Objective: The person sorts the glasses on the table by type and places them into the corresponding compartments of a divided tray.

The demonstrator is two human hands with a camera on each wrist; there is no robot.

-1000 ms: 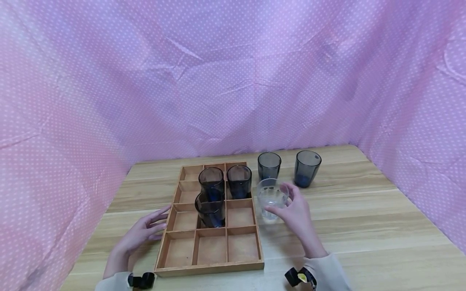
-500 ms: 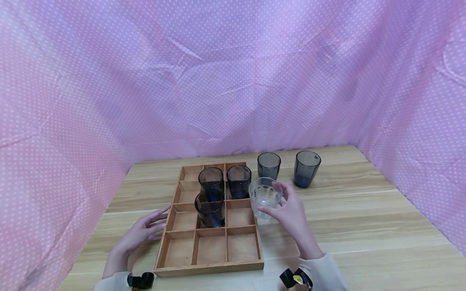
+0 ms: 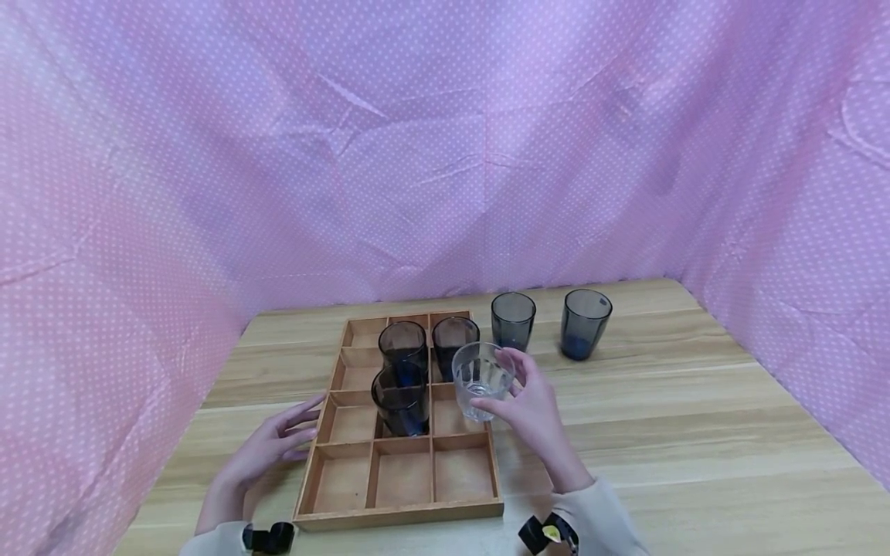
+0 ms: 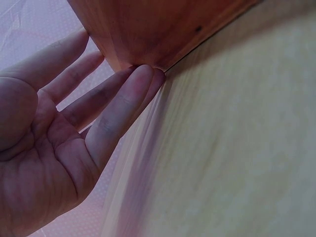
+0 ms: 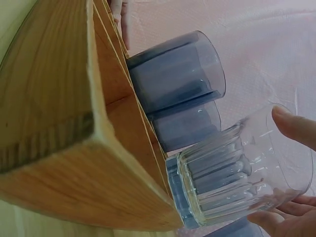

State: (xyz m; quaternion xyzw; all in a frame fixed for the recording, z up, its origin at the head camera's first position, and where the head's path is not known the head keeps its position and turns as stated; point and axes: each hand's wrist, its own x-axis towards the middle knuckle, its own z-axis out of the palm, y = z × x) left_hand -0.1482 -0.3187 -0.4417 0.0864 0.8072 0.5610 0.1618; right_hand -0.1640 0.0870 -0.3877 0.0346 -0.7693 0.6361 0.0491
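My right hand [image 3: 531, 408] grips a clear fluted glass [image 3: 480, 378] between thumb and fingers. In the head view it is over the right column of a wooden compartment tray [image 3: 399, 516], second row from the front. The right wrist view shows the base of the clear glass [image 5: 183, 190] near the tray's edge; whether they touch I cannot tell. Three dark tumblers stand in the tray: one in front [image 3: 401, 401], one behind it [image 3: 403, 340] and one at right [image 3: 455, 340]. My left hand [image 3: 267, 448] rests its straight fingertips against the tray's left side [image 4: 148, 34].
Two more dark tumblers stand on the wooden table [image 3: 667, 432], one just right of the tray's back [image 3: 513, 318] and one farther right [image 3: 586, 323]. A pink dotted cloth [image 3: 445, 154] hangs behind and at both sides of the table.
My right hand has carried the clear glass leftward, from the table beside the tray to over its right column. My left hand has stayed at the tray's side.
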